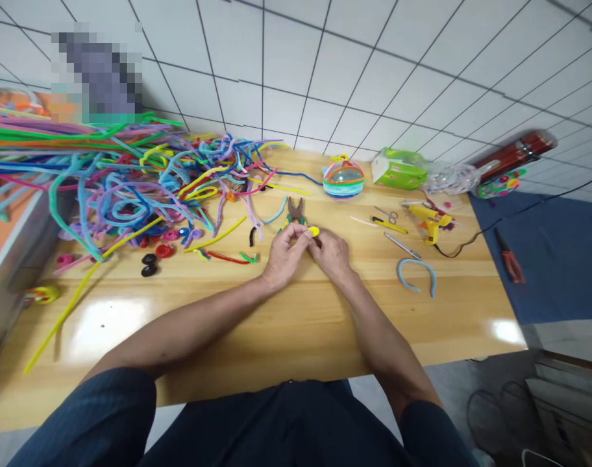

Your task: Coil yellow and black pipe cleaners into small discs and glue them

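Between my fingertips is a small round yellow piece [314, 231], too small to name further. My left hand [287, 254] pinches it from the left, thumb and forefinger pressed together. From the other side my right hand [331, 253] meets it with curled fingers; whether these also grip the piece is partly hidden. Just beyond my left hand lie green-handled pliers [296, 211], jaws pointing away from me. A short light-blue pipe cleaner [277, 213] and a small black piece [252, 236] rest to the left of the pliers.
Tangled coloured pipe cleaners [130, 188] cover the left. Black caps [148, 264] and a red cap [164, 251] lie nearby. A striped round craft [343, 178] and a green packet [399, 170] stand behind. Right are a yellow glue gun [430, 220], a cutter [390, 225] and a blue curved pipe cleaner [417, 263].
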`<state>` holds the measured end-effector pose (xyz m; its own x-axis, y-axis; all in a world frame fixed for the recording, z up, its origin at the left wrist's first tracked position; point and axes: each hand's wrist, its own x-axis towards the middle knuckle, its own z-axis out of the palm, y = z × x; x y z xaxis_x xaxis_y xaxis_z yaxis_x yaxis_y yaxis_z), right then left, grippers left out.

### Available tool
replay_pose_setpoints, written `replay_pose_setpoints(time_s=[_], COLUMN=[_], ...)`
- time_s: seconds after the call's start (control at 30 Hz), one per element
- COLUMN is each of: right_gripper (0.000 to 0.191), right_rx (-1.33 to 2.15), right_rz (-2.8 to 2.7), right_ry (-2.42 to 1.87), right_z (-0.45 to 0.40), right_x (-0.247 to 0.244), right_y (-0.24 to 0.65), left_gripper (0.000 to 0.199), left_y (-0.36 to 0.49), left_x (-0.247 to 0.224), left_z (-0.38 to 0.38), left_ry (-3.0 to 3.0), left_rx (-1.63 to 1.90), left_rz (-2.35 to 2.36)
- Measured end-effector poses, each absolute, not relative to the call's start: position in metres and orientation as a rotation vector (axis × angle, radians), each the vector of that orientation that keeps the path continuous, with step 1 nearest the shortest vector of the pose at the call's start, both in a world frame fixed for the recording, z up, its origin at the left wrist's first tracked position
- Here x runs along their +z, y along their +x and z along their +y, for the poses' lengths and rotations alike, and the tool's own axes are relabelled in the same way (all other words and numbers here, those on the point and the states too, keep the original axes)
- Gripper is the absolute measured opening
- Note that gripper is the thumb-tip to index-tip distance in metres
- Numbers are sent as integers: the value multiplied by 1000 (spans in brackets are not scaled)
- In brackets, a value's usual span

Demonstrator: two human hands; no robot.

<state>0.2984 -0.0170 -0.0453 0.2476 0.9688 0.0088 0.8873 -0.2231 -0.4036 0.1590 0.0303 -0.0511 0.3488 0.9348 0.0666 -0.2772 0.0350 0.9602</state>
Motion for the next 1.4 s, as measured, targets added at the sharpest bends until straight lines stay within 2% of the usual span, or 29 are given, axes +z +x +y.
replay_pose_setpoints(time_s=[0.17, 0.33, 0.53, 1.23, 1.4], right_gripper=[31, 31, 29, 29, 35], right_rx=[340, 247, 676, 751, 759], right_rz=[-1613, -1212, -1045, -948, -840], right_ry=[-2056, -1792, -1514, -1431, -1377], right_z=[-19, -32, -33, -30, -29], right_x=[-46, -41, -48, -54, -56], right_y=[300, 305, 298, 291, 285], left_gripper=[29, 33, 32, 36, 37], left_y=[157, 157, 156, 154, 156], left_x=[-48, -49, -49, -49, -51], left_z=[34, 36, 34, 34, 34], left_ry=[1142, 1112, 1153, 1167, 1115], left_rx=[1052, 1032, 987, 939, 963], left_rz=[740, 754, 741, 674, 712])
